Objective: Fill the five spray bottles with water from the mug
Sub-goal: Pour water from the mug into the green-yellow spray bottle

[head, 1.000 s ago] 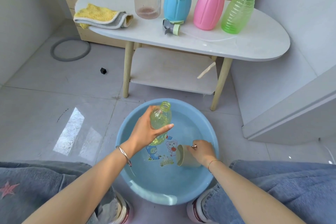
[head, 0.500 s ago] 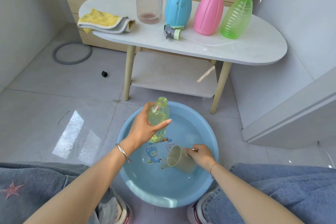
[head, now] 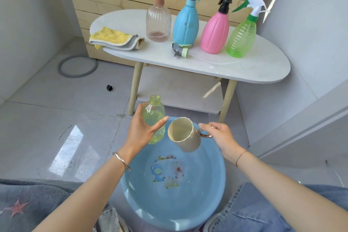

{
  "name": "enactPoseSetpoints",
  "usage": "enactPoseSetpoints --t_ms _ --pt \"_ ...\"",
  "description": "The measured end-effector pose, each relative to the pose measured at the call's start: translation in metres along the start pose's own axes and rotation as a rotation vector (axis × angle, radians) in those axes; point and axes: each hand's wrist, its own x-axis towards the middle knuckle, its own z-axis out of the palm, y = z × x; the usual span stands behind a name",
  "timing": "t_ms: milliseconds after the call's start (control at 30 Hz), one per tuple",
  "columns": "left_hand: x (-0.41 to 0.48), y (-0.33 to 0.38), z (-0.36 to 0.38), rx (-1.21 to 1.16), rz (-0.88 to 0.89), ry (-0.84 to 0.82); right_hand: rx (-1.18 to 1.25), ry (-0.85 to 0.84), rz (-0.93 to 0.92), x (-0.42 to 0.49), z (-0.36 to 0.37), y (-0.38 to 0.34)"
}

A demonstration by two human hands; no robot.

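Observation:
My left hand [head: 143,133] grips a yellow-green capless bottle [head: 153,113], held upright above the blue basin [head: 211,203]. My right hand [head: 220,135] holds the beige mug [head: 185,135] by its handle, tilted with its mouth facing the bottle, just to the bottle's right. On the white table [head: 254,69] stand a clear bottle [head: 158,22], a blue bottle [head: 186,22], a pink bottle [head: 214,32] and a green bottle [head: 242,37], all with spray heads on. A loose grey-green spray head [head: 179,52] lies in front of the blue bottle.
A yellow cloth [head: 113,39] lies at the table's left end. The basin holds water and sits on the floor between my knees. A grey ring [head: 77,66] and a small black object [head: 109,88] lie on the tiled floor at left. A white ledge [head: 301,128] rises at right.
My right hand lifted the mug out of the basin water and up beside the bottle. My left hand raised the bottle slightly. The view tilted upward.

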Motion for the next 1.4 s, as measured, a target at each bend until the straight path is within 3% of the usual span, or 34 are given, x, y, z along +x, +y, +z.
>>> enactPoseSetpoints --t_ms 300,533,800,1400 --pt "-0.005 0.005 0.002 -0.020 0.009 -0.025 0.119 -0.063 -0.122 0.002 -0.037 -0.062" --pt "-0.016 0.002 0.015 0.007 -0.033 -0.180 0.188 0.001 -0.201 -0.014 -0.059 -0.079" --pt "-0.025 0.007 0.029 0.105 0.027 -0.347 0.066 0.097 -0.294 -0.019 -0.066 -0.090" --pt "-0.026 0.007 0.031 0.164 0.046 -0.375 -0.143 0.154 -0.331 -0.027 -0.062 -0.103"
